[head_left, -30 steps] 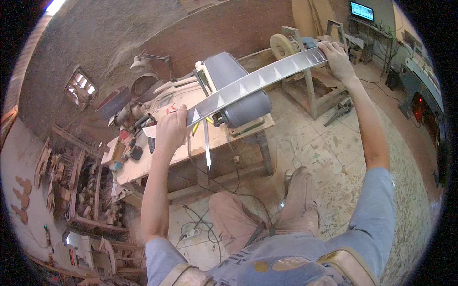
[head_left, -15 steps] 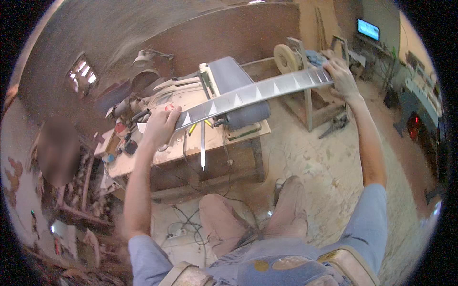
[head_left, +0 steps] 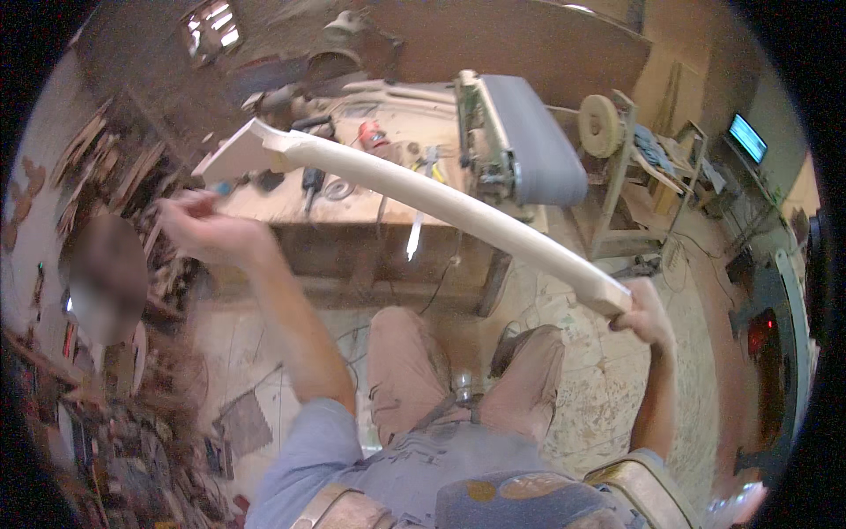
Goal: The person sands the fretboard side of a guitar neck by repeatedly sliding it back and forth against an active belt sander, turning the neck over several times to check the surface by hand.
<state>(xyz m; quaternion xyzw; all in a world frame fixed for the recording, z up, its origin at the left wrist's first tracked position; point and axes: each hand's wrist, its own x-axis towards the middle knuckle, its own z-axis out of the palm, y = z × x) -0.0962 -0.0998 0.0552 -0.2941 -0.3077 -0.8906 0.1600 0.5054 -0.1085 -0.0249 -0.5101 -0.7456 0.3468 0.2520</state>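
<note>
A long, pale, curved piece of wood [head_left: 441, 201] stretches across the view above my knees, tilted down to the right. Its squared lower end is gripped by my right hand [head_left: 648, 316], fingers wrapped around it. The wider, angled far end rises at the left. Just below that end is my left hand [head_left: 216, 231], blurred; it seems apart from the wood, and its fingers are smeared by motion. Beyond the wood stands a belt sander [head_left: 533, 132] with a wide grey belt.
The workbench [head_left: 300, 207] bears a red tool [head_left: 372, 134], a roll of tape [head_left: 337, 189] and other tools. A white strip [head_left: 413, 236] hangs over its front edge. A wooden stand with a round wheel [head_left: 601, 126] is at the right. Wood scraps [head_left: 84, 150] crowd the left wall.
The held piece now shows a pale rounded side instead of a grey face with white triangles. My right hand came down toward me; my left hand moved left and seems off the piece. My view shifted.
</note>
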